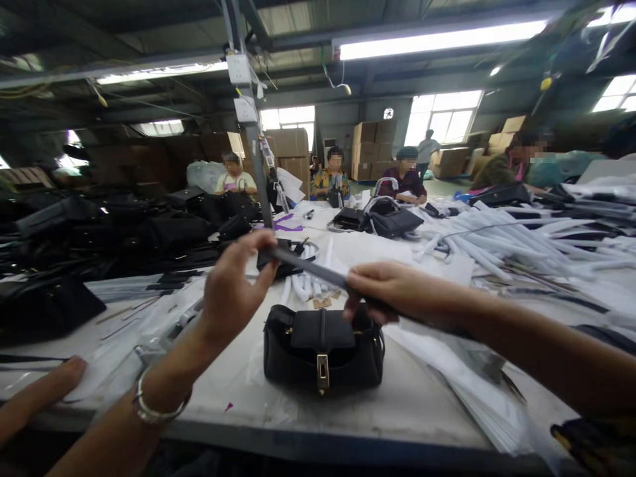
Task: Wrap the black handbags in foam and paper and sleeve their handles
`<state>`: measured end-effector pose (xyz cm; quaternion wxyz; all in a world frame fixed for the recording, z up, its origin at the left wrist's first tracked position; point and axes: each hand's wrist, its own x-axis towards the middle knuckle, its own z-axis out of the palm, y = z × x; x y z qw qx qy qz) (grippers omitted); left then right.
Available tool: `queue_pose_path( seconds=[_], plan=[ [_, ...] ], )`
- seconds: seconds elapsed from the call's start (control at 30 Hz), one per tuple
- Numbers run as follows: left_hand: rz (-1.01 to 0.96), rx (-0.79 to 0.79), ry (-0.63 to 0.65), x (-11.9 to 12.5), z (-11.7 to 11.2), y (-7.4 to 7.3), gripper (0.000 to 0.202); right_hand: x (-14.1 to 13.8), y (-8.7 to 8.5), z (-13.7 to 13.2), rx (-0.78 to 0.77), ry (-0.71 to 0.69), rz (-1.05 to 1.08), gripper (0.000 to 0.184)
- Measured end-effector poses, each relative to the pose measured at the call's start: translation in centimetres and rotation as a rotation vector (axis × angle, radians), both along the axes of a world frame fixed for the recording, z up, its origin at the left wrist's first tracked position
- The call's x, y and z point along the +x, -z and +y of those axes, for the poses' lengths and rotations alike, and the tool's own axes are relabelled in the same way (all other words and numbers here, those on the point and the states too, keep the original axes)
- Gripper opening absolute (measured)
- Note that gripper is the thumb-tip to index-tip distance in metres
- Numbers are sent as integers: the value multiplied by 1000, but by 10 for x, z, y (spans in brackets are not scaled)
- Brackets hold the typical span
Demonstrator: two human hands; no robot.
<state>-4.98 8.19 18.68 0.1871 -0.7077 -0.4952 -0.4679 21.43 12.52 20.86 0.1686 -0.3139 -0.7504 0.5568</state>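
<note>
Shows left hand [233, 286] and right hand [392, 291], fingers of each pinched shut on a dark strap [311, 266] stretched between them, above a black bag [322, 350] on a table [422, 401].

A long white worktable [412, 411] runs away to the far end, where stacked cardboard boxes [370, 142] stand beside bright windows [444, 118]. Fluorescent tube lights [437, 38] hang under the dark roof [149, 26]. A grey pole [258, 165] carrying socket boxes [239, 68] rises mid-table. Several people [334, 173] sit at the far side, and one standing person [426, 147] is by the boxes.
</note>
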Motion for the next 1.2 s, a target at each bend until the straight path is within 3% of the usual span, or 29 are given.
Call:
queue_pose_path(
  seconds=[0.03,0.1,0.13,0.2,0.3,0.43,0.53,0.67,0.8,1.03,1.13,1.2],
  plan=[
    [68,-186,45,-8,-1,24,25,2,23,-1,-118,-52,-74,38],
    [160,-457,49,-18,-3,65,27,2,62,-3,-318,-91,-154,34],
    [214,-553,57,-18,-3,79,31,0,78,-4,-388,-100,-162,31],
    [319,-662,59,-15,-3,93,37,-7,99,-5,-514,-127,-133,28],
    [449,-745,31,-7,2,89,33,-16,111,-5,-662,-147,21,27],
    [463,-834,16,-8,15,74,25,-15,104,-7,-643,12,255,32],
    [446,-900,100,-14,24,69,26,-8,92,-6,-554,112,428,33],
    [380,-889,329,-15,26,68,32,-3,82,2,-476,218,480,40],
    [69,-813,532,-14,20,70,29,-3,86,11,-359,214,535,31],
    [-649,-665,521,-18,5,89,62,0,103,2,-258,108,448,30],
    [-819,-536,529,-17,-3,92,72,-4,107,-4,-234,86,383,36],
    [-866,-502,537,-16,-7,91,66,-9,107,-6,-242,40,337,40]
  ],
)
